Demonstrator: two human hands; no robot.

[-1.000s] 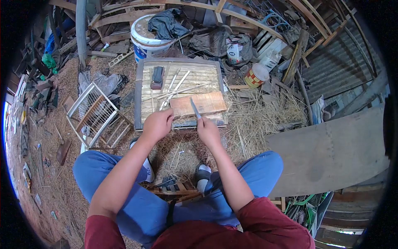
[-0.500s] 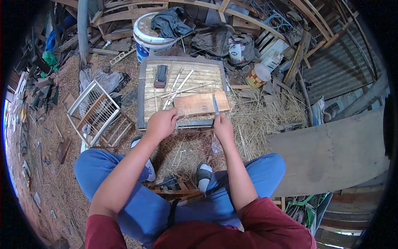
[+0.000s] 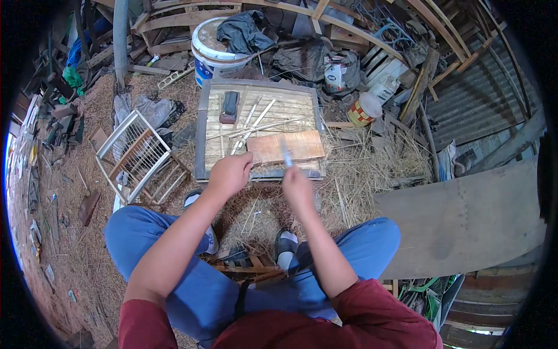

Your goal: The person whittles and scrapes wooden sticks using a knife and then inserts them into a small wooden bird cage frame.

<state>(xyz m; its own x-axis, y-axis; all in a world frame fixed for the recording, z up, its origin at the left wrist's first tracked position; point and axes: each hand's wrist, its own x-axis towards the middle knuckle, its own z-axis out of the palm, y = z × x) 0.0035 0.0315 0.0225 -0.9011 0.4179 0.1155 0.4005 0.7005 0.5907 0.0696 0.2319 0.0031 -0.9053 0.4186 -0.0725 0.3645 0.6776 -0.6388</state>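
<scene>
A flat reddish-brown wooden board (image 3: 305,142) lies at the near right of a low slatted table (image 3: 203,125). My left hand (image 3: 231,173) is closed in a pinch at the board's left end; what its fingers hold is too small to make out. In my right hand (image 3: 298,187), closed round the handle, is a knife (image 3: 285,152). Its blade points away from me over the board and is blurred by motion. Several thin pale strips (image 3: 261,118) lie crossed on the table beyond the board. Behind them rests a dark block-like object with a reddish side (image 3: 229,107).
To the left stands a small slatted wooden cage frame (image 3: 137,152). A white bucket (image 3: 218,57) with black plastic on it is behind the table, and a red-and-yellow tin (image 3: 364,109) at its right. Straw and shavings (image 3: 378,154) cover the floor. A wide grey sheet (image 3: 465,215) lies right.
My right hand has drawn the knife left along the board and slightly toward me. My left hand remains at the board's left end. The whole view has shifted slightly.
</scene>
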